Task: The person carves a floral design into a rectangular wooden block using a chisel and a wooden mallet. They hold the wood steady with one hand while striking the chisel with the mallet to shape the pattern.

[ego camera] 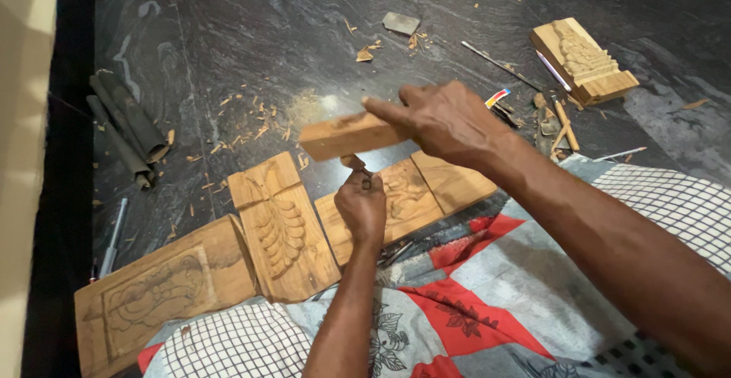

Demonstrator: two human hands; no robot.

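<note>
My right hand (445, 119) grips a rectangular wooden block (343, 136) used like a mallet, held level above the work. Just beneath it my left hand (360, 207) is closed around a small chisel (366, 182), whose tip stands on a carved wooden panel (426, 188) lying on the floor. The panel carries a relief figure, partly hidden by my left hand. Left of it lies a second panel (282, 233) with a leaf-like carving.
A larger carved board (156, 294) lies at lower left and another carved block (585, 62) at upper right. Loose tools (560, 123), a thin rod (499, 64), rolled dark sheets (129, 123) and wood chips lie on the dark stone floor (266, 28). A patterned cloth (487, 302) covers my lap.
</note>
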